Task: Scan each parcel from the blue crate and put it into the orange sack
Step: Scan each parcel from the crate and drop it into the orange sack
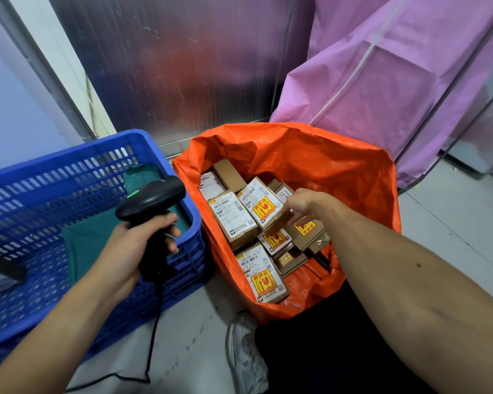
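Note:
The blue crate [69,163] stands on the left with a dark green soft package [91,240] inside. Beside it on the right, the orange sack [339,172] is open and holds several brown cardboard parcels with white labels and yellow stickers. My left hand [143,243] grips a black barcode scanner [151,200] by its handle, over the crate's right edge. My right hand [299,203] reaches into the sack, its fingers curled over the right end of a tilted parcel [261,203] that lies on top of the pile.
A pink fabric cover [396,81] hangs behind the sack on the right, and a metal wall panel [182,66] stands behind both containers. The scanner's cable [151,336] trails across the floor. A white shoe [245,354] and dark trousers are below the sack.

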A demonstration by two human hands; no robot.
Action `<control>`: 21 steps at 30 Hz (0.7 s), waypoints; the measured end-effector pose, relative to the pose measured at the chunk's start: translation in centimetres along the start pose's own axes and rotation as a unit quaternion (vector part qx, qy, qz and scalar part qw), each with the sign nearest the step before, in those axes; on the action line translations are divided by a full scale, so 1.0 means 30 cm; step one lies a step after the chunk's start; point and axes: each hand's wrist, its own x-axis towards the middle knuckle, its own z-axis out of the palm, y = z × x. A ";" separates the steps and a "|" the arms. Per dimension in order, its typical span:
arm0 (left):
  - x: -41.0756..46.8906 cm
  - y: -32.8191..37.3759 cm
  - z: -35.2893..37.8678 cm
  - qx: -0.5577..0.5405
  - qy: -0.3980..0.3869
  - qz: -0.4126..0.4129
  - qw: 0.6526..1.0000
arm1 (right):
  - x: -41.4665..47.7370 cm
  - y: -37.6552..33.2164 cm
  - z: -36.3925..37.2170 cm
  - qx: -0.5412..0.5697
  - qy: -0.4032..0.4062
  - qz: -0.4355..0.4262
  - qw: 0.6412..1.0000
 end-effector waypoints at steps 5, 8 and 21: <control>0.013 -0.001 0.020 0.004 0.002 0.006 1.000 | 0.023 0.004 0.028 -0.011 0.010 0.005 1.000; 0.020 0.003 0.009 0.003 0.000 0.003 1.000 | 0.034 -0.004 0.049 -0.033 0.014 0.012 0.999; 0.024 0.062 -0.029 -0.021 0.013 0.011 1.000 | -0.086 -0.122 0.063 -0.331 0.094 -0.076 0.936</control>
